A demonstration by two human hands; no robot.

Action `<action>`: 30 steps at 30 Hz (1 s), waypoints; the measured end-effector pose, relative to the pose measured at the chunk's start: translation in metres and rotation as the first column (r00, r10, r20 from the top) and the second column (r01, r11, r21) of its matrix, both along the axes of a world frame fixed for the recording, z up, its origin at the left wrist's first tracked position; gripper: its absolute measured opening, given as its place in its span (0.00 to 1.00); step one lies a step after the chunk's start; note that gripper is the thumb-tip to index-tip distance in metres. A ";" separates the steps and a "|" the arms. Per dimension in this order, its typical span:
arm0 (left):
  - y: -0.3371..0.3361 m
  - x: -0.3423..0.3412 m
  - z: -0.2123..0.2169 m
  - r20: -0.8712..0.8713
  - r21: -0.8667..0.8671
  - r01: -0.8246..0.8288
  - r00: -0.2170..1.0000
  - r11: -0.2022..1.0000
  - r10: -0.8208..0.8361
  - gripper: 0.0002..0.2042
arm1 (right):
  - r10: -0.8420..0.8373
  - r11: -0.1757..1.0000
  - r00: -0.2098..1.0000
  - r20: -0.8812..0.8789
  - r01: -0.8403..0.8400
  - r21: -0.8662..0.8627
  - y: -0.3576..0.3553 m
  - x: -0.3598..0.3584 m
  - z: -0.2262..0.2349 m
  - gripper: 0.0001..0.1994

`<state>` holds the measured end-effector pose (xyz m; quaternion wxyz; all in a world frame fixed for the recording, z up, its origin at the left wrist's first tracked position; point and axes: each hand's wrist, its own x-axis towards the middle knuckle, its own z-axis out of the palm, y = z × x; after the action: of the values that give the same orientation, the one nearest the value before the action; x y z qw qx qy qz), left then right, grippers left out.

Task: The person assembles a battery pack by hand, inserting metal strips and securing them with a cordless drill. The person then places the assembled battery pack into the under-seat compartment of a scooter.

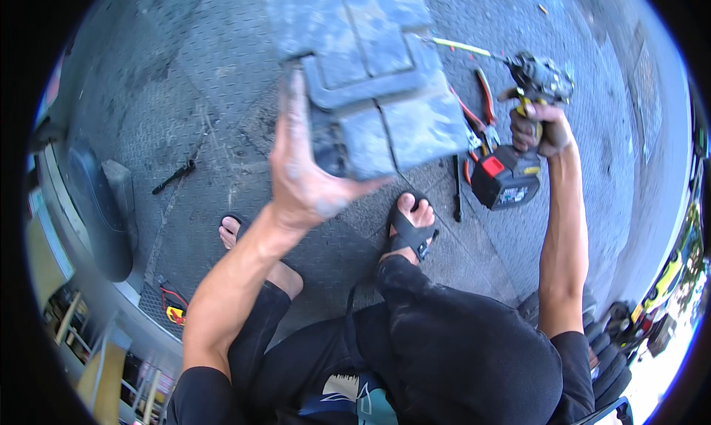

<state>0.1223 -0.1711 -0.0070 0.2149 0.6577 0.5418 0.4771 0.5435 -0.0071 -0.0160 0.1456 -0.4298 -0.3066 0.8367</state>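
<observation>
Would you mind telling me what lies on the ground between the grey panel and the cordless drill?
In the head view, red-handled pliers lie on the paving between the grey panel and the cordless drill.

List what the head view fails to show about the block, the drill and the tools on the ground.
- Grey block: its underside faces away; the left hand covers its near edge.
- Drill: its grip is hidden inside the right hand.
- Red-handled pliers: partly hidden behind the block and drill battery.
</observation>
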 end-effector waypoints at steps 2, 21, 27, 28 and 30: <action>0.003 -0.022 0.006 -0.054 -0.087 0.027 0.998 0.996 -0.032 0.74 | -0.025 0.998 1.000 0.013 0.026 -0.060 -0.008 -0.008 0.007 0.31; 0.045 -0.124 -0.008 0.082 -0.187 0.111 0.992 0.976 -0.097 0.79 | -0.247 0.969 0.968 -0.054 0.246 -0.029 -0.060 -0.060 -0.004 0.23; 0.039 -0.091 -0.037 0.049 0.132 -0.028 0.999 0.991 0.022 0.79 | -0.340 0.940 0.938 -0.070 0.340 -0.021 -0.076 -0.032 -0.019 0.24; 0.041 -0.089 -0.037 0.061 0.148 -0.026 0.998 0.989 0.017 0.78 | -0.374 0.927 0.926 -0.056 0.374 -0.013 -0.080 -0.023 -0.019 0.23; 0.052 -0.084 -0.034 0.148 0.146 -0.016 0.989 0.989 -0.006 0.77 | -0.440 0.898 0.897 -0.032 0.439 -0.033 -0.087 -0.005 -0.022 0.22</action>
<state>0.0382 -0.1193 -0.0408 0.2044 0.6332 0.4893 0.5638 0.5380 -0.0939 -0.0379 0.3311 -0.4735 -0.1883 0.7942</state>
